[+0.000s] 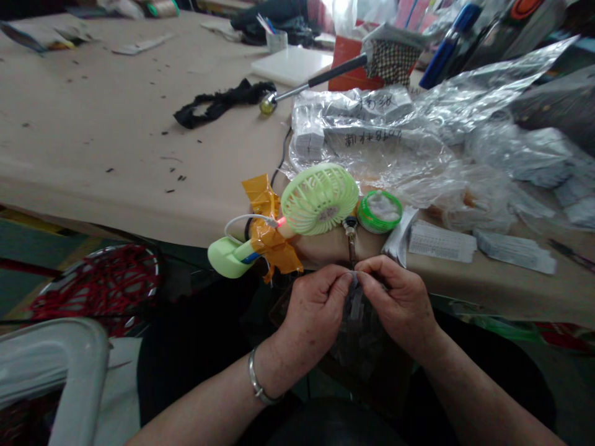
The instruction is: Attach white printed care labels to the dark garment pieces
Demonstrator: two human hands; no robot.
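My left hand [320,306], with a silver bangle at the wrist, is pinched on one side of a small whitish piece [354,279]. From the other side my right hand [397,300] pinches the same piece, and the fingertips of both hands nearly meet. Just beyond them a thin metal tool [351,238] with a dark top stands at the table edge. A green round container [380,211] with white stuff inside is behind my right hand. Left of it, a light green fan [320,199] is fixed with orange tape [279,248] at the edge.
Stacks of printed white labels [441,240] lie along the table edge on the right. Clear plastic bags [372,148] cover packs behind them. A black cloth strip [223,102] and a grey-handled rod [316,80] lie farther back on the table [116,124]. A white chair [79,347] stands lower left.
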